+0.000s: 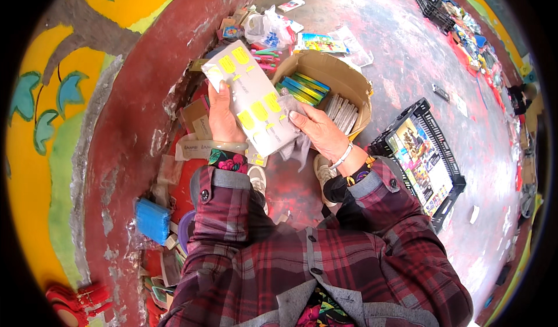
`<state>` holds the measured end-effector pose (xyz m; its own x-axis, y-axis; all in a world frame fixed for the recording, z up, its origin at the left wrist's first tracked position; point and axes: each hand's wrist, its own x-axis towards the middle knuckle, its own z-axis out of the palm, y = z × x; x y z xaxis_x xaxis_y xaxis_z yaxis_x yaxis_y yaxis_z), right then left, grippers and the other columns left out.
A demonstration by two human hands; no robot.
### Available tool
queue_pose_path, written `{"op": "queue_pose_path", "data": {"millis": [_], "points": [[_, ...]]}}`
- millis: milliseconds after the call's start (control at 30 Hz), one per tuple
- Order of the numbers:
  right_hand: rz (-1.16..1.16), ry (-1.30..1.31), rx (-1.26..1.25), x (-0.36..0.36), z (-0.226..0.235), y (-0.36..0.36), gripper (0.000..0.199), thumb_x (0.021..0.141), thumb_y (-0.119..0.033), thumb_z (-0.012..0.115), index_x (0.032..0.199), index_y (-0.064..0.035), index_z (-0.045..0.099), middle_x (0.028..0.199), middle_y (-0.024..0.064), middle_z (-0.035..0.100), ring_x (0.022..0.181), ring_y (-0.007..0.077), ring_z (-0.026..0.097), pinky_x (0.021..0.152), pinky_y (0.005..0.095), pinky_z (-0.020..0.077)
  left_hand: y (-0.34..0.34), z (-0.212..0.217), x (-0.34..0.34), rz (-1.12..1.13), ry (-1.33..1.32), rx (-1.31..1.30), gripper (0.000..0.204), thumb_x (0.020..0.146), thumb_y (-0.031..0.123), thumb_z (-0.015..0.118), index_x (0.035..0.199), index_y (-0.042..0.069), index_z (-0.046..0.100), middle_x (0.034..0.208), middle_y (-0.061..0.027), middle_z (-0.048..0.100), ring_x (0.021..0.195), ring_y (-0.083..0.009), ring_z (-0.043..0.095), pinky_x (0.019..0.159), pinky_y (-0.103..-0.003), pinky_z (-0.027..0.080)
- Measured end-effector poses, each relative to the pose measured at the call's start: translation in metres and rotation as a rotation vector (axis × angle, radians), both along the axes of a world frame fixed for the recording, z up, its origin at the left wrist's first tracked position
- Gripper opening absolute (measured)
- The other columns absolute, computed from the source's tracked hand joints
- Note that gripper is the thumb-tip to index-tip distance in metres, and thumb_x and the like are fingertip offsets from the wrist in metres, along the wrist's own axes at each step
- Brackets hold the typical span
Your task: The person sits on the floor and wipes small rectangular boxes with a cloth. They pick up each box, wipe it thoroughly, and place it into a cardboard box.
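Note:
A long, flat, pale grey box [237, 81] with yellow patches on its face is held up in front of me, tilted. My left hand [225, 117] is closed on its left edge, with the thumb on the face. My right hand [323, 130] is closed on a crumpled grey cloth [297, 148] at the box's right edge, and the cloth touches the box there. Just beyond, an open cardboard box [356, 82] holds blue, green and yellow flat packs [304, 89] and a row of greyish flat packs [342, 113].
To the right stands a black plastic crate [457, 183] with printed sheets in it. A white plastic bag [266, 28] and a colourful packet [321, 43] lie beyond the cardboard box. On the left, a blue pack [153, 221] and cartons line the low red wall [110, 176].

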<state>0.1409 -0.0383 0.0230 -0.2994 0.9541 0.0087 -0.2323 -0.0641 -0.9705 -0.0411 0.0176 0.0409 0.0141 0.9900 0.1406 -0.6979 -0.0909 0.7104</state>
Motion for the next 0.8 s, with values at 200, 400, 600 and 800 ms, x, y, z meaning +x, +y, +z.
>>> {"op": "queue_pose_path", "data": {"millis": [200, 400, 600, 800], "points": [[-0.237, -0.211, 0.133, 0.01, -0.002, 0.007, 0.038, 0.096, -0.028, 0.052, 0.119, 0.0016, 0.05, 0.099, 0.005, 0.061, 0.087, 0.0107, 0.054, 0.08, 0.026, 0.0445, -0.018, -0.003, 0.02, -0.243, 0.129, -0.007, 0.05, 0.094, 0.02, 0.055, 0.138, 0.007, 0.035, 0.13, -0.0057, 0.05, 0.117, -0.0164, 0.049, 0.099, -0.033, 0.039], [-0.498, -0.08, 0.243, 0.017, 0.009, 0.015, 0.038, 0.095, -0.028, 0.053, 0.118, 0.0013, 0.051, 0.1, 0.0042, 0.061, 0.09, 0.0105, 0.054, 0.082, 0.0266, 0.0446, -0.025, -0.011, 0.029, -0.426, 0.247, 0.046, 0.054, 0.095, 0.016, 0.053, 0.142, 0.007, 0.03, 0.134, -0.0047, 0.046, 0.121, -0.0149, 0.044, 0.103, -0.032, 0.035], [-0.353, 0.176, 0.161, 0.026, 0.029, 0.011, 0.035, 0.091, -0.021, 0.06, 0.119, -0.0005, 0.052, 0.103, 0.0015, 0.06, 0.093, 0.0088, 0.055, 0.08, 0.0255, 0.0455, -0.021, -0.018, 0.03, -0.511, 0.193, 0.029, 0.056, 0.095, 0.012, 0.051, 0.145, 0.008, 0.026, 0.134, -0.005, 0.047, 0.122, -0.0152, 0.044, 0.103, -0.031, 0.035], [-0.54, -0.09, 0.081, 0.034, 0.018, 0.02, 0.03, 0.086, -0.02, 0.064, 0.107, 0.0014, 0.058, 0.09, 0.005, 0.065, 0.079, 0.0117, 0.06, 0.071, 0.0281, 0.0488, -0.017, -0.037, 0.044, -0.146, 0.767, 0.051, 0.068, 0.091, 0.015, 0.059, 0.146, 0.007, 0.02, 0.114, -0.0087, 0.055, 0.111, -0.0158, 0.05, 0.091, -0.029, 0.045]]}}
